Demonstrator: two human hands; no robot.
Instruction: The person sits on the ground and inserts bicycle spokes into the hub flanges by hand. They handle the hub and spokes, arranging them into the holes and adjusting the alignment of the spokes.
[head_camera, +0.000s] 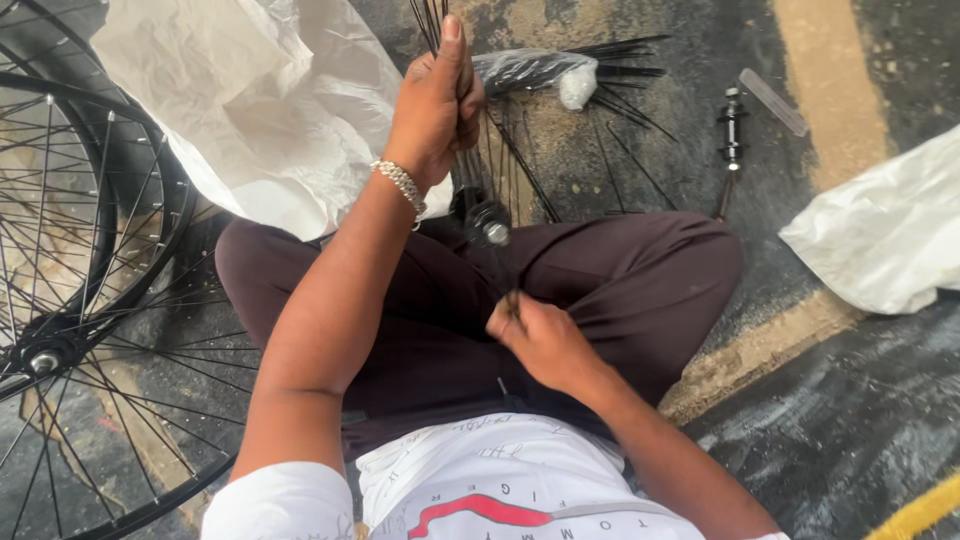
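At frame centre, hub over the lap, spokes fanning up-frame on a near-vertical axis into the left hand, fingers closed round the bundle; right hand just below, nearer, pinching one spoke end.

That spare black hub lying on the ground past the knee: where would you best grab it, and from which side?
Grip the spare hub around its narrow middle barrel, coming down from above. It lies flat on the floor with wider flanges at both ends, so fingers would likely settle between them without slipping. Loose spokes lie to its left and a grey strip to its right, so straight down looks clearest.
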